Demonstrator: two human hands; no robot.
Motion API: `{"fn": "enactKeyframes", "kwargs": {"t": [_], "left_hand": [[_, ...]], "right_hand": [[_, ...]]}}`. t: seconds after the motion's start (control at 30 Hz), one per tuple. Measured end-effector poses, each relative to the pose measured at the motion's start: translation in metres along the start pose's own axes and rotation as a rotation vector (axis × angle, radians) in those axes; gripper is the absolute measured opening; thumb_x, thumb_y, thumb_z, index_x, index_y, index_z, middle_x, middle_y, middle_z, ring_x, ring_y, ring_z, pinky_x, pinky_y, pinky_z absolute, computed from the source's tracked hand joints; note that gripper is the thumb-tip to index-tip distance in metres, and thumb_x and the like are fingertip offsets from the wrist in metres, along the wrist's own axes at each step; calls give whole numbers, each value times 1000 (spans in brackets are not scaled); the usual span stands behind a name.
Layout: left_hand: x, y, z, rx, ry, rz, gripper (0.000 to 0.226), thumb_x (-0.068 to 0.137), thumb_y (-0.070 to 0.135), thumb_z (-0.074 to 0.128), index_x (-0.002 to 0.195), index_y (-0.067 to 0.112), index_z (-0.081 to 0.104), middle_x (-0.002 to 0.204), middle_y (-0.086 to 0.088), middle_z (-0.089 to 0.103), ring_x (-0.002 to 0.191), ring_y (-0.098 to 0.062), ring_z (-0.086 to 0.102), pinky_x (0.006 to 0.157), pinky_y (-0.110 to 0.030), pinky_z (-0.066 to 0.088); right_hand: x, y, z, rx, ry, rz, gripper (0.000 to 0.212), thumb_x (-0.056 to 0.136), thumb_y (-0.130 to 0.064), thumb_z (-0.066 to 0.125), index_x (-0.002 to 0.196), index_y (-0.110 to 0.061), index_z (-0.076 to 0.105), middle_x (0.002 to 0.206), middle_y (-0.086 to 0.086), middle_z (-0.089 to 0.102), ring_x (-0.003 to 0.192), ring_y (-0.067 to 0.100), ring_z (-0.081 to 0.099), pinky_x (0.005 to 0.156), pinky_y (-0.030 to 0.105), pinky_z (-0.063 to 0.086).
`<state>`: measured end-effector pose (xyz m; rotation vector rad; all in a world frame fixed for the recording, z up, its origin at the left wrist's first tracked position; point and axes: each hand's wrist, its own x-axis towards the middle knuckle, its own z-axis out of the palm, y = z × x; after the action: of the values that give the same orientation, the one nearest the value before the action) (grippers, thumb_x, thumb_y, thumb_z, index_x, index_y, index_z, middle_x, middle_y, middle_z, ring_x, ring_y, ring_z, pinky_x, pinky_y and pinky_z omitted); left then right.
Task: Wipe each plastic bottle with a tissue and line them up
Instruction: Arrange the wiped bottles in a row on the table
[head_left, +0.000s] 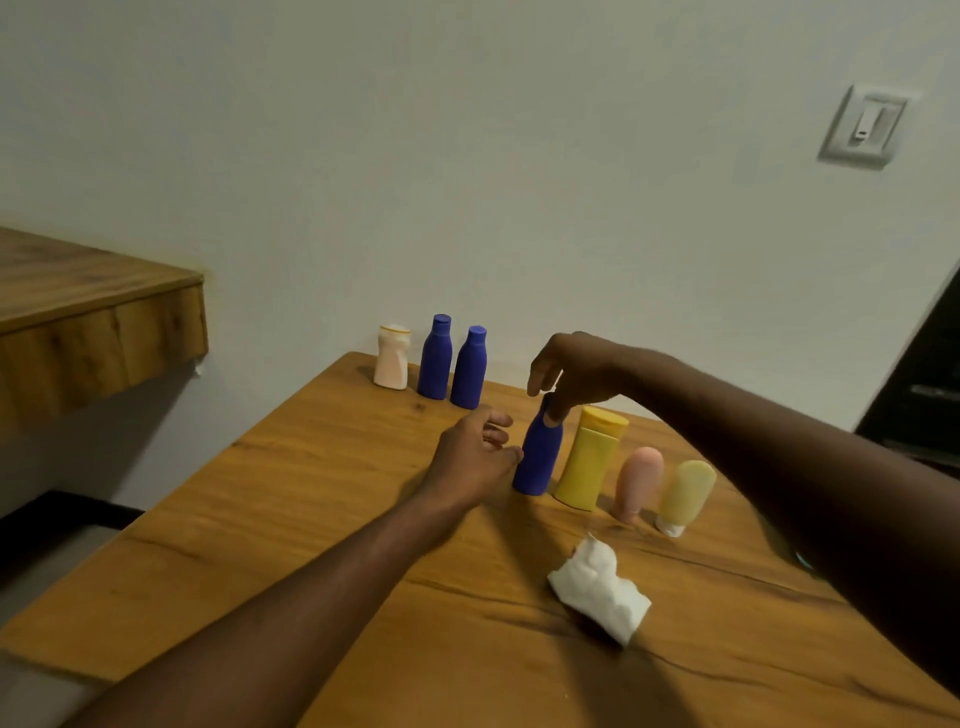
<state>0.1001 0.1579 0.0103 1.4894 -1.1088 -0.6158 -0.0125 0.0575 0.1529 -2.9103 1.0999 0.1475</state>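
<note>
A blue bottle (540, 460) stands upright mid-table, at the left end of a row with a yellow bottle (589, 462), a pink tube (638, 480) and a pale yellow tube (684, 493). My right hand (571, 374) reaches over from the right and pinches the blue bottle's cap from above. My left hand (475, 454) is beside the bottle's left side with loosely bent fingers, its thumb tip at the bottle's body. A crumpled white tissue (600, 587) lies loose on the table in front of the row.
At the far edge of the wooden table (311, 519), by the wall, stand a cream bottle (392, 364) and two blue bottles (435, 358) (469, 369). A wooden shelf (93, 322) juts out at the left. A wall switch (862, 127) is at the upper right.
</note>
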Motion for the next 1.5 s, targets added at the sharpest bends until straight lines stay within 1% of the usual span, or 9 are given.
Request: {"fn": "enactKeyframes", "kwargs": {"t": [0.2, 0.37, 0.47, 0.6, 0.77, 0.83, 0.93, 1.2, 1.5], "left_hand": [[0, -10, 15, 28, -32, -3, 39, 94, 15, 72, 129, 25, 59, 120, 8, 64, 111, -10, 62, 88, -26, 55], [15, -28, 18, 22, -8, 36, 32, 92, 13, 73, 120, 25, 63, 111, 13, 66, 101, -2, 63, 81, -17, 52], [32, -38, 16, 45, 3, 50, 32, 93, 14, 73, 121, 25, 64, 109, 13, 67, 100, 1, 62, 77, -13, 49], [65, -45, 12, 68, 1, 70, 35, 93, 12, 73, 125, 22, 64, 114, 10, 66, 108, -5, 63, 86, -18, 52], [108, -59, 7, 147, -16, 87, 36, 93, 10, 71, 126, 21, 63, 120, 7, 66, 112, -9, 62, 95, -26, 54], [123, -69, 6, 194, -25, 85, 38, 92, 11, 72, 127, 22, 63, 119, 8, 66, 111, -9, 62, 93, -25, 53], [140, -82, 3, 260, -28, 88, 43, 90, 14, 76, 129, 20, 61, 119, 7, 66, 108, -7, 61, 90, -23, 49], [166, -98, 10, 308, -59, 66, 55, 86, 17, 79, 137, 18, 57, 131, 2, 63, 117, -11, 59, 98, -28, 48], [173, -101, 12, 292, -55, 38, 64, 84, 22, 80, 142, 20, 53, 137, 3, 61, 122, -14, 58, 105, -43, 50]], "right_hand": [[6, 7, 6, -75, 35, -25, 36, 79, -12, 82, 114, -13, 72, 114, 2, 73, 103, 21, 67, 93, 33, 54], [18, 19, -5, 43, 132, 32, 33, 79, -14, 82, 111, -12, 73, 110, 2, 71, 104, 21, 64, 87, 32, 53], [31, 27, -15, 100, 211, 56, 33, 80, -11, 81, 112, -9, 71, 108, 1, 68, 102, 19, 62, 79, 28, 46], [62, 36, -23, 142, 299, 82, 36, 79, -11, 81, 113, -8, 70, 109, 2, 68, 100, 18, 62, 75, 26, 44], [111, 44, -16, 164, 315, 96, 41, 77, -12, 83, 115, -12, 66, 112, 5, 67, 101, 20, 63, 70, 24, 46], [130, 46, -9, 164, 302, 94, 43, 77, -12, 83, 116, -12, 65, 113, 6, 66, 102, 21, 62, 68, 23, 45], [148, 47, -3, 183, 296, 90, 49, 78, -11, 84, 121, -12, 62, 117, 7, 64, 106, 23, 61, 73, 25, 47], [177, 53, 13, 244, 279, 83, 60, 77, -9, 84, 130, -13, 57, 125, 10, 62, 113, 26, 60, 88, 34, 53], [182, 54, 13, 279, 273, 84, 66, 79, -7, 82, 137, -12, 52, 127, 12, 63, 113, 26, 63, 89, 33, 52]]}}
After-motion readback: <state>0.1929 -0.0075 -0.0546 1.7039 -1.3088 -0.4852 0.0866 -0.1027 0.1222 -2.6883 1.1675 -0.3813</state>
